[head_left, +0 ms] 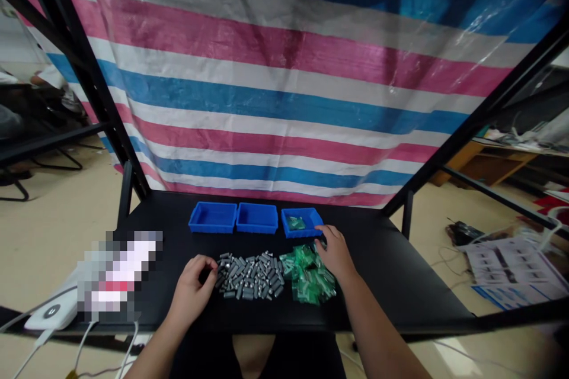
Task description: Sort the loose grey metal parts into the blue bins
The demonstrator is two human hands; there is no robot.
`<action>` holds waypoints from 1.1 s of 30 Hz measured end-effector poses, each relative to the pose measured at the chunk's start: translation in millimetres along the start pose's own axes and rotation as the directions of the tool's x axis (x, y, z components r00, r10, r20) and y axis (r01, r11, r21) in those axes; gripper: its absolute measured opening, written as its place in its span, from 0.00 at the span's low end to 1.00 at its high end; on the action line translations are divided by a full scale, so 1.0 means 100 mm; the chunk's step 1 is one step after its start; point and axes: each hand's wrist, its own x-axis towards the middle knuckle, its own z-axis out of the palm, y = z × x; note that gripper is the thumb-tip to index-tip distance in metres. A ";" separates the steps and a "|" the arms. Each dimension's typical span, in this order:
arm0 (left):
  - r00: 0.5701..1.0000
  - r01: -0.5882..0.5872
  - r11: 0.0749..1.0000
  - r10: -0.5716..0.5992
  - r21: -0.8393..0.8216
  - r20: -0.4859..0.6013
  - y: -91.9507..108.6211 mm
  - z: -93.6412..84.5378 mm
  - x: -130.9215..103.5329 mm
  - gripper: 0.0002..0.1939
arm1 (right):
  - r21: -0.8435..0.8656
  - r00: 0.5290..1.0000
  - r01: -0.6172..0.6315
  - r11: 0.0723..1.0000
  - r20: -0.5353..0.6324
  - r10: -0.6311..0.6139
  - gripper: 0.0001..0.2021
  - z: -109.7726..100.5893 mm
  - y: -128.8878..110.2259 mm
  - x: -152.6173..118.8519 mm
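A pile of small grey metallic cylinders (pixel 251 275) lies on the black table in front of me. At its left edge is my left hand (pixel 193 287), its fingers curled and the thumb and fingertips brought together; whatever they may hold is hidden. Right of the cylinders, a heap of small clear-green plastic packets (pixel 311 278) spreads out. Over the far right side of this heap reaches my right hand (pixel 335 251), thumb and fingers apart, with nothing visible between them. Its fingertips are at the near right corner of the right blue tray (pixel 288 233), where a few green packets (pixel 296 222) lie.
Two more blue trays, a left one (pixel 212 229) and a middle one (pixel 256 228), stand in the same row. At the table's left are a blurred-out object (pixel 124 266) and a white device (pixel 53 311) with cables. A striped sheet (pixel 275 100) hangs behind, between black frame posts.
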 end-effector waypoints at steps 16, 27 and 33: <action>0.999 0.012 1.000 -0.013 0.021 0.053 -0.03 0.00 0.00 0.07 | 0.143 0.955 0.010 0.990 0.292 -0.052 0.26 -0.16 0.36 -0.20; 0.999 0.020 1.000 -0.021 0.008 0.026 0.03 0.00 0.01 0.07 | 0.192 0.998 -0.064 0.979 0.037 0.058 0.14 -0.35 0.19 -0.21; 0.998 0.029 0.999 -0.030 0.015 0.057 0.01 0.00 0.01 0.08 | 0.130 0.964 -0.036 0.991 0.266 0.000 0.15 -0.22 0.23 -0.08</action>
